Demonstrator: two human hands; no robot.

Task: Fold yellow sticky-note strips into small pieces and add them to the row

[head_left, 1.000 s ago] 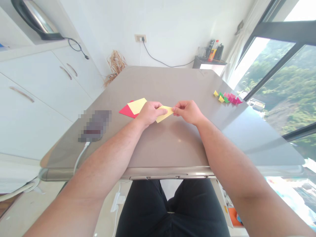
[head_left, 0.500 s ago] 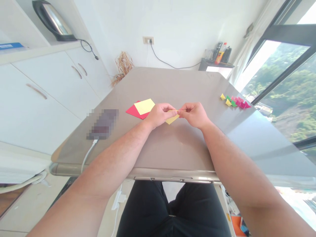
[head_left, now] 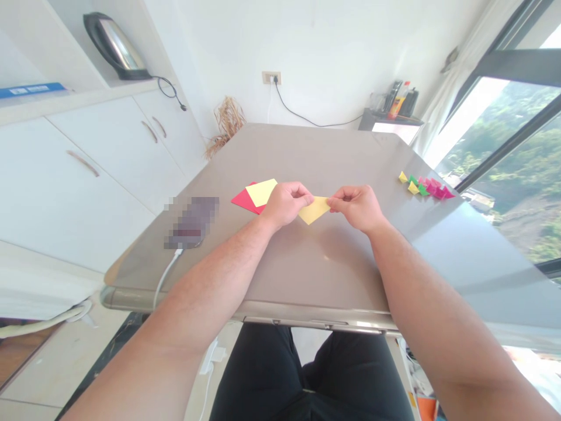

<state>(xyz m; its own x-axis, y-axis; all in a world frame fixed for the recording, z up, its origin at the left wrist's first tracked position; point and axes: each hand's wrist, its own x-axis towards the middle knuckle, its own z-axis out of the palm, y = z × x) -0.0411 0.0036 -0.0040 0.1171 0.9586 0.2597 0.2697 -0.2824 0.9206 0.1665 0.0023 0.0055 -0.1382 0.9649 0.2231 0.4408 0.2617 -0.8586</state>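
A folded yellow paper (head_left: 314,210) forms a triangle pointing toward me above the table. My left hand (head_left: 287,203) pinches its left corner between thumb and fingers. Its right corner is pinched in my right hand (head_left: 357,206). Just left of my left hand, a flat yellow sheet (head_left: 262,192) lies partly over red paper (head_left: 245,200) on the table. My left hand hides part of these sheets' right side.
Several small folded paper pieces (head_left: 432,188) in yellow, green and pink stand near the table's (head_left: 307,155) right edge. A blurred-out dark device (head_left: 193,222) with a white cable (head_left: 164,275) lies at left. A kettle (head_left: 118,49) sits on a shelf.
My hands have moved apart, with the right hand shifting right along the paper's top edge. More of the yellow triangle shows between them. The whole view has shifted slightly.
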